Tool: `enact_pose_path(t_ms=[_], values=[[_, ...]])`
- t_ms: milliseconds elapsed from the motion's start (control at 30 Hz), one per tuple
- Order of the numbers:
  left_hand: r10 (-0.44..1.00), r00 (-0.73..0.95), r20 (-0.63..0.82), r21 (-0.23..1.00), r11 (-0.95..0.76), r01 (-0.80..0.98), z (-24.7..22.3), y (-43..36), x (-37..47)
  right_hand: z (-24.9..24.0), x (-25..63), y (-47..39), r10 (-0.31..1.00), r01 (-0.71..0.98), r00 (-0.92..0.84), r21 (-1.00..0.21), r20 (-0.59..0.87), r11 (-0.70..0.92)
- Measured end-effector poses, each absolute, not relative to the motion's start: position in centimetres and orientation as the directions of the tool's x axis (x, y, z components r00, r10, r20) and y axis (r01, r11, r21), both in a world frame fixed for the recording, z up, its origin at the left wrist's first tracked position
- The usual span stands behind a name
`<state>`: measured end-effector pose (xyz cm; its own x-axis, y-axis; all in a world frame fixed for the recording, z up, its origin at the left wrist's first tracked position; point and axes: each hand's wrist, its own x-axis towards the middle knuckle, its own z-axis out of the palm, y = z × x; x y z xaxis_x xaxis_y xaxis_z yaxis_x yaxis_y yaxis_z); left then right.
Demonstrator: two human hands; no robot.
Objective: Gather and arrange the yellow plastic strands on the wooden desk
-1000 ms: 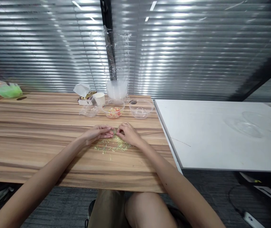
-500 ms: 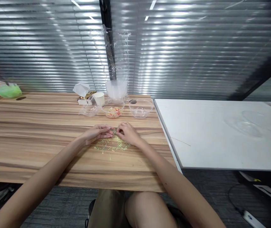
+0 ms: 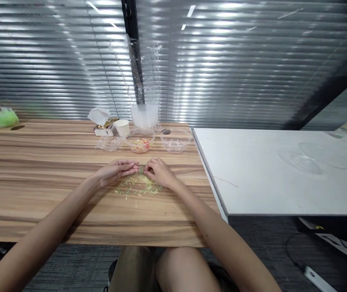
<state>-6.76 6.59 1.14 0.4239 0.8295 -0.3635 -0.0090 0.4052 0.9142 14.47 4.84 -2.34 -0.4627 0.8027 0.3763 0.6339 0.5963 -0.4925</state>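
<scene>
Short, thin yellow-green translucent pieces (image 3: 148,186) lie scattered on the wooden table (image 3: 54,198). At their far left edge is my left hand (image 3: 115,170), its fingers stretched out and turned toward the right. My right hand (image 3: 158,172) rests over the far right side of the pieces, with fingers curled and pinched together. Whatever is between those fingertips is too small to make out. A few pieces show in the narrow gap between both hands. Beyond them, a clear bowl (image 3: 140,142) contains small red, orange and yellow bits.
A second clear bowl (image 3: 176,142) stands right of the first. Behind are a paper cup (image 3: 122,128), a tissue box (image 3: 102,131), a crumpled clear plastic container (image 3: 109,142) and stacked containers in a bag (image 3: 144,115). Clear lids (image 3: 301,162) lie on the adjoining white table (image 3: 252,190).
The camera view has shifted slightly, so everything appears farther left. The gap between my hands has widened a little, showing more of the yellow-green pieces there.
</scene>
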Motion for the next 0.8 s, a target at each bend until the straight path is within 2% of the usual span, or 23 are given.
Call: enact_pose_path(t_ms=[333,800], values=[[0.836,0.396,-0.380,0.862,0.476,-0.178,0.7,7.0,-6.9,-2.0,14.5,4.7,0.797,0.628,-0.466,-0.491,0.385,0.604],[0.817,0.381,-0.433,0.775,0.553,-0.304,1.4,6.7,-6.3,-2.1,14.5,4.7,0.805,0.618,-0.460,-0.516,0.375,0.593]])
